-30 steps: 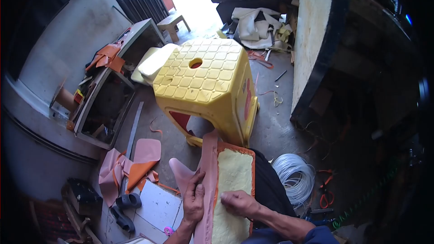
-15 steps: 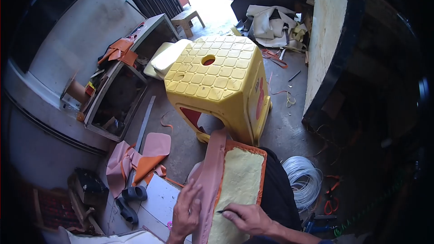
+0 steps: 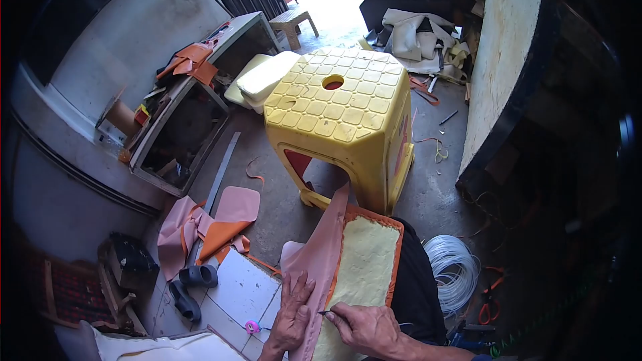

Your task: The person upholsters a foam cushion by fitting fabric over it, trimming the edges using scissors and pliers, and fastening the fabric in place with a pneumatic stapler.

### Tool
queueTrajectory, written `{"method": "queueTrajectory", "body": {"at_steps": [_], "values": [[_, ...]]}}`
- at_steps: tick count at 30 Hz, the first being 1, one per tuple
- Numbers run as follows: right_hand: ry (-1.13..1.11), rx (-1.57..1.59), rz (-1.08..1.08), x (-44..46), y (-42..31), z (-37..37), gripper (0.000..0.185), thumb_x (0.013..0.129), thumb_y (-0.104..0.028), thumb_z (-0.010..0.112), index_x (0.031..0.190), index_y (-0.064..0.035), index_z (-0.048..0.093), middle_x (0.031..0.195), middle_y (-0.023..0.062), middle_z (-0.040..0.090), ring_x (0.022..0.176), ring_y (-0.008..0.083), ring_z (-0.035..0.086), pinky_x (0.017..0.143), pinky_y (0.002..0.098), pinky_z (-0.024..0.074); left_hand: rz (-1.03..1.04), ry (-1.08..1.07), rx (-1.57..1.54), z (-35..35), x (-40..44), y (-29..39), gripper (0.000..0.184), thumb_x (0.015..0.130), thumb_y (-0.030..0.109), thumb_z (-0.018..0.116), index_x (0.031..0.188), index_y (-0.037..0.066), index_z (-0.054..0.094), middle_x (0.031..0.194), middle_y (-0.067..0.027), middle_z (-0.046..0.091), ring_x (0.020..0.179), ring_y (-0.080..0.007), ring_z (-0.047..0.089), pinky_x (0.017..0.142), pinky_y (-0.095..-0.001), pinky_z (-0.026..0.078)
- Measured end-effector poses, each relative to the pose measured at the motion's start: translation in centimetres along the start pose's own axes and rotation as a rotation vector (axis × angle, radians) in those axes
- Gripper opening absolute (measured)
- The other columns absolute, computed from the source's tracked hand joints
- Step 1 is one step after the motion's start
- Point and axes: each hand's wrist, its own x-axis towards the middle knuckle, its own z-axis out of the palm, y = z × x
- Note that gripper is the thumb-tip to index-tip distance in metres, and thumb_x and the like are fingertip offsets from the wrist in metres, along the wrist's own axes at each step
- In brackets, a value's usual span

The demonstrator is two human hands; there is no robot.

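A panel with a pale yellow face (image 3: 364, 261) and an orange edge lies over the person's lap, with a pink sheet (image 3: 319, 251) along its left side. My left hand (image 3: 293, 314) rests on the pink sheet, fingers spread and pointing up. Close to its right, my right hand (image 3: 368, 327) pinches a small dark pointed tool (image 3: 325, 312), whose tip is at the seam between the pink sheet and the yellow face. Most of the tool is hidden in the fingers.
A yellow stool (image 3: 338, 100) stands ahead. Pink and orange scraps (image 3: 224, 237), dark sandals (image 3: 184, 301) and a metal ruler (image 3: 223, 170) lie at left. At right are a coil of clear line (image 3: 451, 274) and orange-handled scissors (image 3: 489, 311).
The view has swung left, so the scene sits further right. My right hand has come to the seam with the tool showing. My left hand has opened from its hold on the pink edge and lies flatter.
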Motion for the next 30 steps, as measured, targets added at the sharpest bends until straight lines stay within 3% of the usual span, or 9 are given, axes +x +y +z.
{"method": "queueTrajectory", "body": {"at_steps": [2, 6, 12, 15, 21, 24, 27, 29, 30], "values": [[-0.212, -0.114, 0.072, 0.4, -0.6, -0.8, 0.020, 0.095, -0.027, 0.068, 0.103, -0.0085, 0.071, 0.084, 0.0196, 0.072, 0.078, 0.0334, 0.073, 0.065, 0.0457, 0.0557, 0.012, -0.024, 0.014, 0.0, 0.1, -0.2, 0.048, 0.109, 0.024, 0.034, 0.153, 0.009, 0.046, 0.166, -0.0141, 0.030, 0.156, -0.0422, 0.002, 0.126, -0.0505, 0.006], [-0.343, -0.212, 0.107, 0.9, -0.6, -0.3, 0.025, 0.099, -0.030, 0.065, 0.103, -0.0056, 0.066, 0.073, 0.0193, 0.068, 0.066, 0.0360, 0.069, 0.064, 0.0431, 0.0563, -0.016, -0.023, -0.084, 0.9, 0.0, -2.1, 0.051, 0.107, 0.022, 0.032, 0.156, 0.008, 0.041, 0.168, -0.0131, 0.026, 0.157, -0.0388, -0.005, 0.126, -0.0496, 0.000], [-0.221, 0.227, 0.111, 1.6, 3.1, 1.4, 0.025, 0.098, -0.028, 0.067, 0.093, -0.0038, 0.067, 0.063, 0.0153, 0.063, 0.056, 0.0317, 0.067, 0.054, 0.0404, 0.0495, 0.006, 0.012, -0.158, 2.1, 0.4, -1.9, 0.052, 0.106, 0.018, 0.033, 0.157, 0.009, 0.039, 0.168, -0.0124, 0.025, 0.157, -0.0348, -0.009, 0.125, -0.0450, -0.007], [-0.280, 0.300, 0.104, 1.8, 3.7, 0.8, 0.025, 0.098, -0.028, 0.068, 0.093, -0.0039, 0.067, 0.060, 0.0150, 0.062, 0.054, 0.0318, 0.067, 0.053, 0.0392, 0.0493, 0.011, 0.001, -0.113, 2.3, 0.2, -2.0, 0.053, 0.106, 0.018, 0.032, 0.158, 0.009, 0.037, 0.168, -0.0122, 0.026, 0.157, -0.0346, -0.009, 0.125, -0.0448, -0.007], [-0.049, 0.165, -0.012, 1.0, 3.8, 2.8, 0.034, 0.097, -0.037, 0.067, 0.085, -0.0052, 0.064, 0.057, 0.0164, 0.060, 0.053, 0.0375, 0.065, 0.050, 0.0458, 0.0504, -0.018, 0.025, -0.082, 2.2, 0.7, -1.8, 0.053, 0.106, 0.018, 0.032, 0.158, 0.009, 0.036, 0.167, -0.0125, 0.026, 0.158, -0.0352, -0.006, 0.125, -0.0447, -0.006], [-0.200, 0.324, 0.049, 1.4, 4.5, 1.4, 0.032, 0.098, -0.032, 0.070, 0.084, -0.0034, 0.066, 0.054, 0.0115, 0.056, 0.046, 0.0168, 0.055, 0.048, 0.0348, 0.0433, -0.043, 0.008, -0.138, 2.9, -0.3, -2.3, 0.054, 0.106, 0.019, 0.033, 0.158, 0.009, 0.036, 0.168, -0.0124, 0.026, 0.158, -0.0356, -0.005, 0.125, -0.0449, -0.005], [-0.226, 0.395, -0.022, 1.6, 5.4, 1.0, 0.036, 0.101, -0.036, 0.064, 0.085, -0.0047, 0.064, 0.058, 0.0064, 0.057, 0.052, 0.0160, 0.055, 0.054, 0.0331, 0.0445, 0.003, 0.013, -0.115, 2.7, -0.2, -2.1, 0.053, 0.106, 0.019, 0.032, 0.158, 0.008, 0.036, 0.167, -0.0124, 0.027, 0.158, -0.0355, -0.005, 0.125, -0.0444, -0.005], [-0.461, 1.000, 0.228, 1.6, 7.8, 2.1, 0.037, 0.104, -0.034, 0.062, 0.082, -0.0041, 0.060, 0.065, -0.0042, 0.050, 0.061, 0.0057, 0.044, 0.058, 0.0267, 0.0401, 0.018, 0.005, -0.102, 2.5, -0.1, -2.0, 0.053, 0.106, 0.019, 0.031, 0.158, 0.008, 0.036, 0.167, -0.0125, 0.027, 0.158, -0.0354, -0.005, 0.125, -0.0439, -0.005], [-0.524, 0.999, 0.084, 1.3, 6.8, 2.5, 0.037, 0.106, -0.033, 0.059, 0.081, -0.0050, 0.058, 0.072, -0.0086, 0.043, 0.067, 0.0030, 0.038, 0.060, 0.0228, 0.0356, 0.011, 0.010, -0.095, 2.4, 0.0, -1.9, 0.053, 0.106, 0.019, 0.031, 0.158, 0.008, 0.036, 0.167, -0.0126, 0.027, 0.158, -0.0353, -0.005, 0.125, -0.0437, -0.005]]}}
